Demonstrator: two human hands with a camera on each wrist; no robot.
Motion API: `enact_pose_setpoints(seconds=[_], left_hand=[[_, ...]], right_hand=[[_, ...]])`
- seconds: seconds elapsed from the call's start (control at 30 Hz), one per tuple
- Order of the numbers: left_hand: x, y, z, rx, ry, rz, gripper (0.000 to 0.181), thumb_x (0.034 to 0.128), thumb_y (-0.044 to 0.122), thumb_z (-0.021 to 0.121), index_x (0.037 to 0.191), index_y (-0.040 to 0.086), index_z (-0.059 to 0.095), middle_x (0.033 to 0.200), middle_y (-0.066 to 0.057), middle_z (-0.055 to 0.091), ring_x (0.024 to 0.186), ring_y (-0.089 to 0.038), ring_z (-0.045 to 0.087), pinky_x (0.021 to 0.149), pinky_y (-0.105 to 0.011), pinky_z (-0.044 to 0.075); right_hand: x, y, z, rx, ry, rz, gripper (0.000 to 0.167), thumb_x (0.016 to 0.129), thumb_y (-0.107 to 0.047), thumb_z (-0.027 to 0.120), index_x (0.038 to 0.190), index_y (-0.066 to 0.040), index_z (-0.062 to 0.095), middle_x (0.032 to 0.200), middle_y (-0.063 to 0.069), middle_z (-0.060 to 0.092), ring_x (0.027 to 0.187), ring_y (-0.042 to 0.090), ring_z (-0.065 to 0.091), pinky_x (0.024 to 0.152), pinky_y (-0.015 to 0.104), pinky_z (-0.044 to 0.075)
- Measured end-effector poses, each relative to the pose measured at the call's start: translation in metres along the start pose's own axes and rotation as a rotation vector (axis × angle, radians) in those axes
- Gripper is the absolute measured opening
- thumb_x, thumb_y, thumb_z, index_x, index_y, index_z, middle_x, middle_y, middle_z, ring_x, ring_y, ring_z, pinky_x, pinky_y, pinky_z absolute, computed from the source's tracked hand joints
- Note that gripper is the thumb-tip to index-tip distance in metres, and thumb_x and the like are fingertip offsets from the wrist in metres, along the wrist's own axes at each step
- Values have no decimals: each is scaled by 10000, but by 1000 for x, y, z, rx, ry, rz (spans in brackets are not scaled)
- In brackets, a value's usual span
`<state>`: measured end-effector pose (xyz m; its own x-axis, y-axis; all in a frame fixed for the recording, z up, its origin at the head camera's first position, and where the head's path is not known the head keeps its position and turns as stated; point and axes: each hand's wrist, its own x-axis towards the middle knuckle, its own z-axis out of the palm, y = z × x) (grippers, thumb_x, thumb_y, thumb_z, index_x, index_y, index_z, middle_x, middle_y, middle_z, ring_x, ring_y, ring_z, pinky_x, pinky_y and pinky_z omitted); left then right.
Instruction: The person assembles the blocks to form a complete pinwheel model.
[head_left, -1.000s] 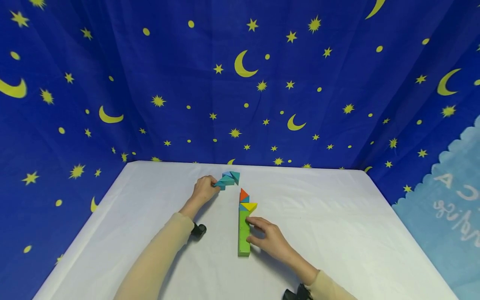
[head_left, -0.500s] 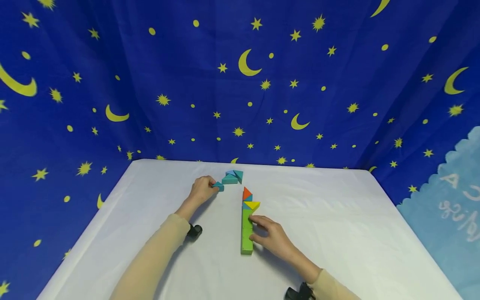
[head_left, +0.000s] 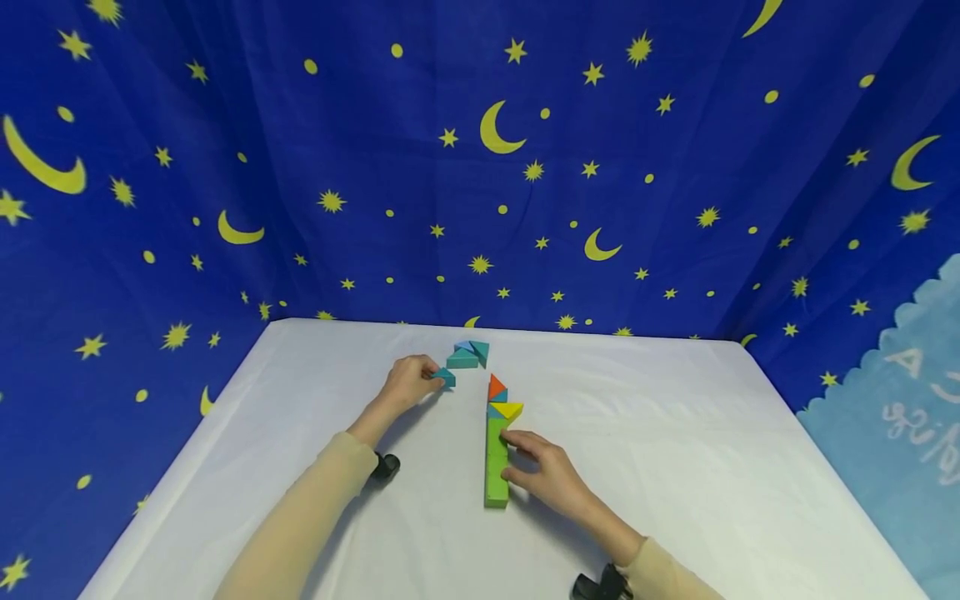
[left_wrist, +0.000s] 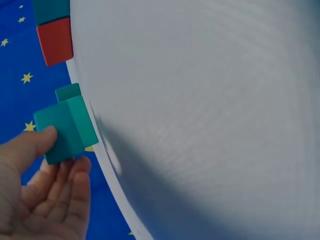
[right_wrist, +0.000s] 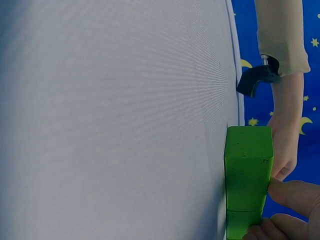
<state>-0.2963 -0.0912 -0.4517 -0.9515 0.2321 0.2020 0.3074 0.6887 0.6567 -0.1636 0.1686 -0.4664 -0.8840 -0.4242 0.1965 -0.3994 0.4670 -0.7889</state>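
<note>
Between the thumb and fingers of my left hand (head_left: 407, 385) is a teal triangular block (head_left: 446, 377), also seen pinched in the left wrist view (left_wrist: 65, 131). My right hand (head_left: 553, 479) touches the side of a row of green blocks (head_left: 497, 467) with thumb and fingertips; the right wrist view shows them against the green block (right_wrist: 247, 180). At the far end of that row lie a yellow triangular block (head_left: 507, 410), small blue pieces and a red-orange triangular block (head_left: 497, 387). Beyond the left hand stands a group of teal and blue triangular blocks (head_left: 462, 359).
A white cloth (head_left: 675, 467) covers the table. Behind it hangs a blue curtain (head_left: 420, 100) with yellow moons and stars, and a light blue panel (head_left: 900, 417) with writing is at the right.
My left hand has drawn the teal block away from the teal and blue group, nearer to me and slightly right. My right hand stays at the green row. The head view has shifted a little.
</note>
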Motion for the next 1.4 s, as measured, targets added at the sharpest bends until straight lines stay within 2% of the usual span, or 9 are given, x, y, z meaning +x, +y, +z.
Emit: enact_pose_setpoints(seconds=[0.27,0.5,0.67,0.93,1.13,1.4], left_hand=[[1,3,3,-85,-76,110,163,825,115,733,966,40,700,909,-47,659,838,-195,625,726,-321,524],[5,10,6,-114,-194,162,148,830,128,734,952,54,693,889,-23,656,834,-166,619,743,-298,516],[11,15,10,-101,-261,214,136,836,114,726,947,47,689,896,-34,666,831,-169,627,741,-288,520],[19,18,18,-72,-340,244,70,844,99,713,900,61,692,851,10,676,796,-118,626,705,-247,512],[21,18,24,-42,-357,251,65,833,69,717,895,73,697,855,13,680,795,-102,619,710,-243,507],[24,20,25,20,-371,277,126,802,39,732,919,72,697,917,-23,683,850,-156,625,770,-278,514]], right_hand=[[0,1,0,-2,5,-3,520,845,-112,715,1306,33,522,1288,145,547,1140,298,551,929,339,468],[0,0,0,30,-1,-10,523,851,-124,712,1306,43,517,1294,163,539,1151,315,540,938,375,460],[1,-1,-1,39,-5,2,520,853,-128,709,1310,29,518,1296,153,539,1156,313,536,941,372,458],[2,2,1,39,-11,13,527,852,-146,714,1310,29,519,1293,144,543,1163,299,533,933,351,465],[1,2,3,36,-3,10,527,844,-133,719,1305,32,523,1285,132,551,1164,280,533,931,311,466],[2,-4,1,42,5,27,524,836,-97,721,1300,43,522,1282,144,548,1152,292,541,930,336,468]])
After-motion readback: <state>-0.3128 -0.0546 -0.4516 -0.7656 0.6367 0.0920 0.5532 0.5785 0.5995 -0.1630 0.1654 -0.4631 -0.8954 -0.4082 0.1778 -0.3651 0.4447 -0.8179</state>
